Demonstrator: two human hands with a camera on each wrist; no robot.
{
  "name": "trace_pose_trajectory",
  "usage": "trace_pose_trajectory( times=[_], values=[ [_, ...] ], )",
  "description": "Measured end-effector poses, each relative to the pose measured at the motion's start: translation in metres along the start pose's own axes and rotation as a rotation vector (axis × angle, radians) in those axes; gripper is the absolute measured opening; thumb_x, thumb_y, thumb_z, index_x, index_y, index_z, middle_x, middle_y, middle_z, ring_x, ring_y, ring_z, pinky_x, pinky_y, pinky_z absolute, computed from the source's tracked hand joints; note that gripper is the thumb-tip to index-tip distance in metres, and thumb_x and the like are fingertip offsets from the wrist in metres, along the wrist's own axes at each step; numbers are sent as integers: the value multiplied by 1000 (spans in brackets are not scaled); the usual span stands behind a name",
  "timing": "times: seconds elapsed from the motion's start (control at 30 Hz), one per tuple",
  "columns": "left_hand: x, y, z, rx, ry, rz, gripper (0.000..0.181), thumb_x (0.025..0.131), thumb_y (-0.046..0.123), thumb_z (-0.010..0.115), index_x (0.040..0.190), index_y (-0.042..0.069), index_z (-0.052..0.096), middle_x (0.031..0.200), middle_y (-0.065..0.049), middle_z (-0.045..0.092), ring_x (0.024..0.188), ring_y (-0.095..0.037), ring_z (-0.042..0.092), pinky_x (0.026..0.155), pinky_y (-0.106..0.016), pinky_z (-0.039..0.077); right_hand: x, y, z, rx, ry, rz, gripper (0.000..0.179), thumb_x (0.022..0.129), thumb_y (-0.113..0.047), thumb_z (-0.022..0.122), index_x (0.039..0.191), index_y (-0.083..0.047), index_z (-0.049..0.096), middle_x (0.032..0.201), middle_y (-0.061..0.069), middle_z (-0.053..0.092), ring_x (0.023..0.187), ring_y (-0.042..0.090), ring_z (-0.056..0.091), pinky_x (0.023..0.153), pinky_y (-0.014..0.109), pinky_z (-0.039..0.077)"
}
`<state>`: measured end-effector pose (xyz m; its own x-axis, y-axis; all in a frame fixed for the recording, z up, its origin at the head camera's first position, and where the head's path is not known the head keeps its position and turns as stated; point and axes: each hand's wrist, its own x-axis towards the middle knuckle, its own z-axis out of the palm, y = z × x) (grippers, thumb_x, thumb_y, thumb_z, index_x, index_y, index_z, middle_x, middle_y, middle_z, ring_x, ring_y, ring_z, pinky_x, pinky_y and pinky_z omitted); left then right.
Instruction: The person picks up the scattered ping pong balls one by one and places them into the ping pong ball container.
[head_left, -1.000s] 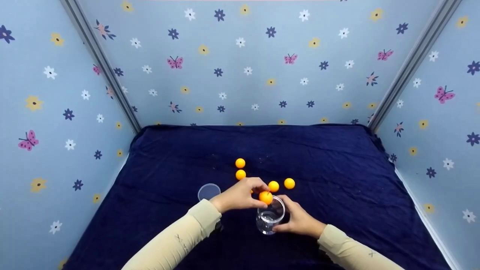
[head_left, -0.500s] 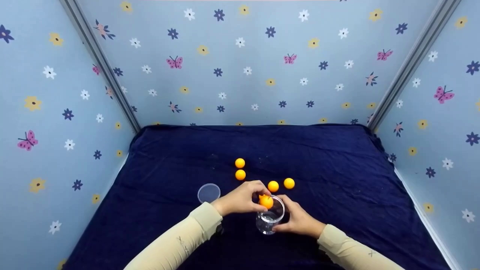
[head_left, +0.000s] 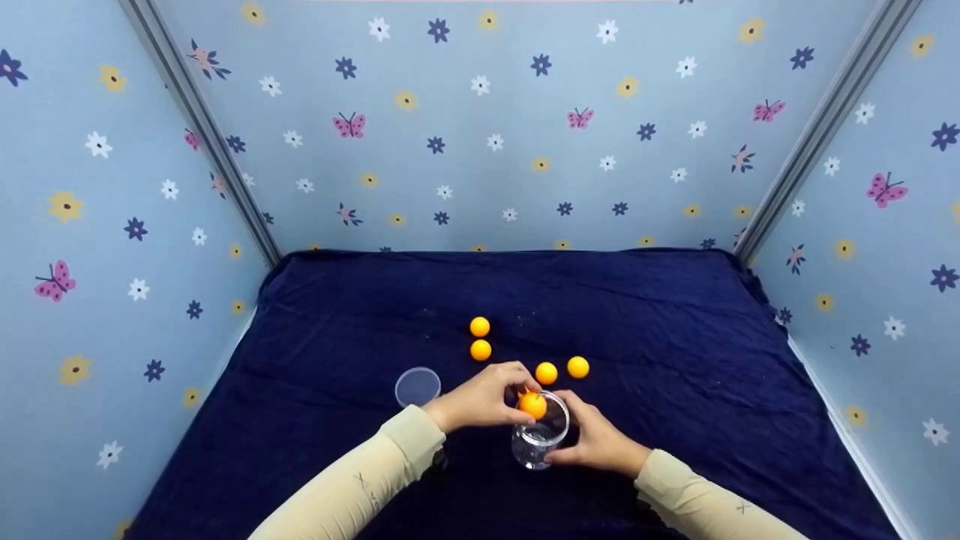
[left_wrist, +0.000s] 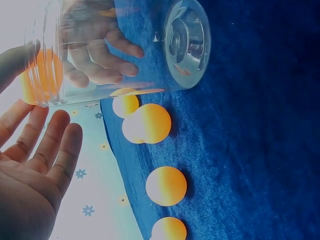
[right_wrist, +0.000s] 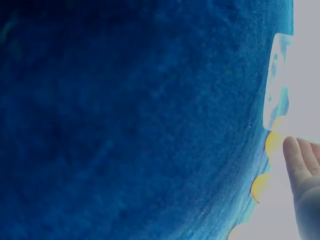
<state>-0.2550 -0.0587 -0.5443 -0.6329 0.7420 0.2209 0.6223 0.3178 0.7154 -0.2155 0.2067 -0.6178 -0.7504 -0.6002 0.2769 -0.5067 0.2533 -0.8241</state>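
My left hand [head_left: 517, 396] pinches an orange ball [head_left: 532, 406] right at the mouth of a clear jar [head_left: 538, 439]. My right hand [head_left: 579, 433] grips the jar from the right and keeps it upright on the dark blue cloth [head_left: 675, 352]. In the left wrist view the ball [left_wrist: 42, 75] shows through the jar's threaded neck [left_wrist: 115, 50], with my left fingers [left_wrist: 50, 145] spread just beside it. Through the glass I see the right hand's curled fingers [left_wrist: 100, 62]. The right wrist view catches only a fingertip [right_wrist: 299, 165] and a sliver of jar [right_wrist: 277, 85].
Several more orange balls lie on the cloth beyond the jar: two close by [head_left: 546, 373] [head_left: 578, 367] and two farther back [head_left: 481, 350] [head_left: 480, 327]. A clear round lid [head_left: 418, 386] lies to the left. Flower-patterned walls [head_left: 480, 135] enclose three sides.
My left hand has lowered the orange ball a little, from just above the jar's rim down into its mouth. The right hand and the jar have stayed put.
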Motion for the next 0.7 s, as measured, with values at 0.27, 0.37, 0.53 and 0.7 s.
trace_pose_trajectory(
  times=[0.27, 0.37, 0.53, 0.7],
  values=[
    [-1, -1, 1, -17, 1, 11, 39, 86, 10, 92, 120, -3, 77, 114, -21, 73, 104, -41, 70, 89, -40, 64, 0, 1, 0, 7, 0, -54, 82, 79, -16, 99, 140, 9, 51, 137, 23, 71, 123, 41, 72, 110, 38, 58],
    [-1, -2, 2, -22, 5, 16, 38, 86, 9, 91, 119, -3, 77, 114, -22, 73, 104, -42, 71, 89, -46, 65, 0, 1, 0, 3, 2, -69, 82, 78, -15, 100, 140, 8, 52, 136, 23, 71, 122, 42, 72, 109, 39, 59],
    [-1, -1, 2, -40, 8, 9, 38, 87, 10, 91, 120, -5, 76, 115, -25, 72, 104, -42, 71, 89, -51, 64, 0, -2, 1, -3, 15, -86, 81, 76, -10, 100, 139, 9, 52, 134, 25, 72, 120, 37, 73, 107, 42, 60],
    [-3, -2, 2, -20, 37, 6, 34, 89, 11, 90, 118, -1, 78, 111, -17, 74, 99, -26, 71, 88, -43, 64, 0, -1, 1, 5, 8, -67, 81, 78, -14, 100, 138, 10, 52, 135, 24, 71, 121, 37, 73, 108, 41, 59]
  ],
)
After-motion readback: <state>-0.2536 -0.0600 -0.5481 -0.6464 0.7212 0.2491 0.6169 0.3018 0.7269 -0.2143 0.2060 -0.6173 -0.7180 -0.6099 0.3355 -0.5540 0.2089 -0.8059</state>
